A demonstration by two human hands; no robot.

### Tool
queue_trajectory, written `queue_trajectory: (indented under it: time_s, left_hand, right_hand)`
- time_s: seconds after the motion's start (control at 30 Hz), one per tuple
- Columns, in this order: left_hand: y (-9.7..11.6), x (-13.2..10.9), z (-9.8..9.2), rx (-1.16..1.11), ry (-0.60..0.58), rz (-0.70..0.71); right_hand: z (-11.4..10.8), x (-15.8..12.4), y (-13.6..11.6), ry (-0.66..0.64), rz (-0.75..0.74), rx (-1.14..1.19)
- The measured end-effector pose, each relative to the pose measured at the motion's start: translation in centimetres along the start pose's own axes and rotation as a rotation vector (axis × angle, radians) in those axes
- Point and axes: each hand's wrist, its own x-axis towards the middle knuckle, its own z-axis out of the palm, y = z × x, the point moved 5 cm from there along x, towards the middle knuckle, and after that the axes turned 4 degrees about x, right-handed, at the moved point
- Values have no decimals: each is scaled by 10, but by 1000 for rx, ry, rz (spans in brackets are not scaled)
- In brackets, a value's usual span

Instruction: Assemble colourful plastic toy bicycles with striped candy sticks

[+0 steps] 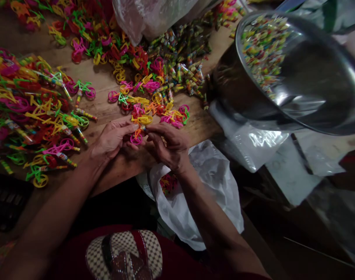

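Observation:
Near the front edge of the wooden table, my two hands meet over a small plastic toy bicycle (136,138) with an orange frame and a pink wheel. My left hand (111,139) pinches it between thumb and fingers. From the other side, the closed fingers of my right hand (172,144) press against its end, where a small pale, blue-marked tip shows; most of that piece is hidden. Just beyond my fingertips lie loose yellow, pink, green and orange toy bicycles (174,116). Further back is a heap of small candy-filled tubes (191,77) with printed wrappers.
A large pile of toy bicycles with tubes attached (49,116) covers the table's left side. A tilted metal bowl (320,74) at right holds small colourful pieces. Below my right forearm hangs an open white sack (218,186) with toys inside. Clear plastic bags (156,19) lie at the back.

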Motion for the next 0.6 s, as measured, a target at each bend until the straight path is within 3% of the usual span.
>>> queue_trajectory:
  time_s: [0.33, 0.6]
  left_hand:
    - [-6, 5, 3, 97, 54, 138]
    - [-3, 1, 4, 80, 35, 113]
  right_hand:
    - [4, -4, 7, 34, 129, -42]
    - [7, -8, 0, 15, 4, -140]
